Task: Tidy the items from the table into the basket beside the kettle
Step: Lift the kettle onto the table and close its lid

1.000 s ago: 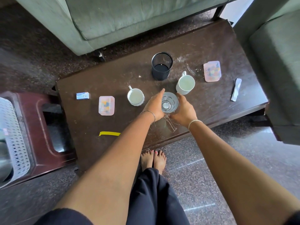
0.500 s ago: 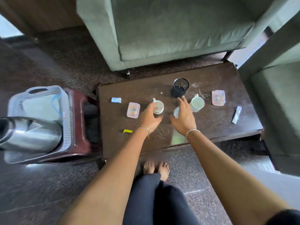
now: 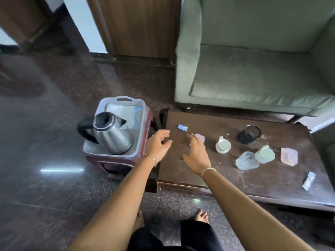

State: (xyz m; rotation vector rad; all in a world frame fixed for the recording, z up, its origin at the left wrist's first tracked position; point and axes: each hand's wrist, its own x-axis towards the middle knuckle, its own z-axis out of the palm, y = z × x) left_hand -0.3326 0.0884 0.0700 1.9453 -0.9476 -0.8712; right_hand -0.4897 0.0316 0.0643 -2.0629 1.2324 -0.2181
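The left hand point(image 3: 158, 144) and right hand point(image 3: 196, 156) are hovering, fingers spread and gripping nothing, by the blue packet point(image 3: 182, 127) and pink coaster point(image 3: 199, 137) lying on the table point(image 3: 199, 178). I'd be pinching the packet's edges, then lowering it into the white basket point(image 3: 123, 101) behind the kettle point(image 3: 110, 134).

My table point(image 3: 217, 180) is dark brown, scuffed with pale scratches. The basket point(image 3: 140, 105) is pale grey, patterned with small holes. The kettle point(image 3: 114, 140) is shiny silver with a black handle, and the stool point(image 3: 116, 161) is maroon. One mug point(image 3: 223, 145) and the other mug point(image 3: 265, 154) are white, the mesh cup point(image 3: 248, 134) black, the packet point(image 3: 182, 127) blue and white, the coaster point(image 3: 289, 158) pink with a blurred coloured print. The sofa point(image 3: 253, 78) is grey-green.
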